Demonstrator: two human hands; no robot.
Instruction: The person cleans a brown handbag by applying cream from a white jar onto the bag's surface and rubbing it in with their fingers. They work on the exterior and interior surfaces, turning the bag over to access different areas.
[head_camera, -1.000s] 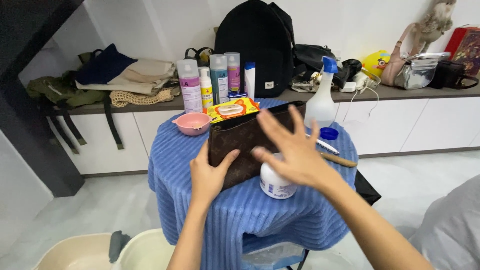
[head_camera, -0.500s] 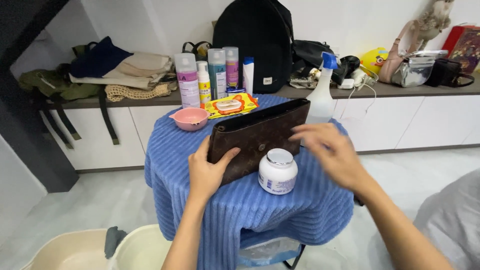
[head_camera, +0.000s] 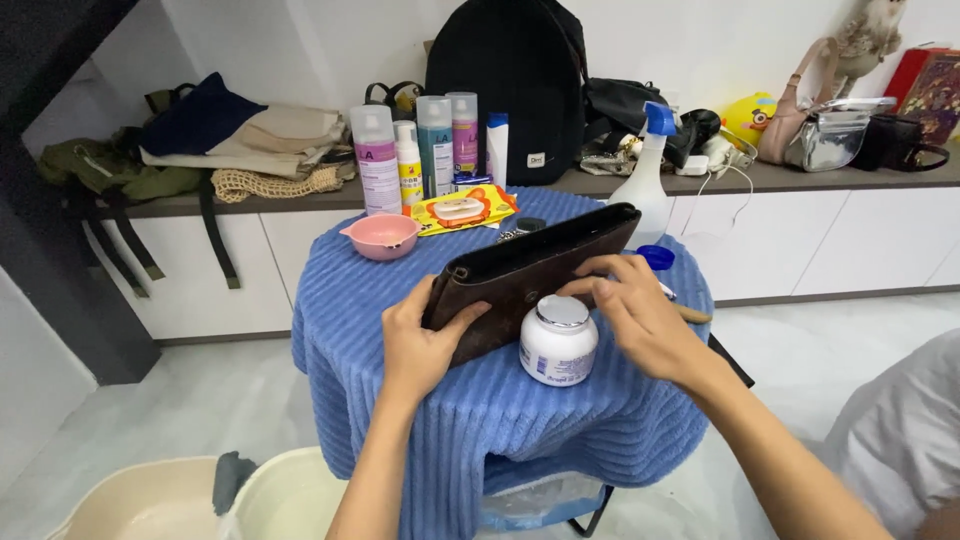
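Blue ribbed cloth (head_camera: 480, 420) is draped over the counter. A brown clutch (head_camera: 520, 280) is gripped at its end by the left hand (head_camera: 415, 345); the right hand (head_camera: 640, 315), fingers loosely spread, is laid on it beside a white jar (head_camera: 558, 342).

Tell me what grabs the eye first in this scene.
A dark brown pouch lies mid-table on the blue ribbed cloth, with the left hand at its near end and the right hand on its front. A white jar stands just before it; behind looms a black backpack.

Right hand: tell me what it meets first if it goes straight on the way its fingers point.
The right hand points left, fingertips already on the brown pouch; the pouch comes first, though depth is hard to judge.
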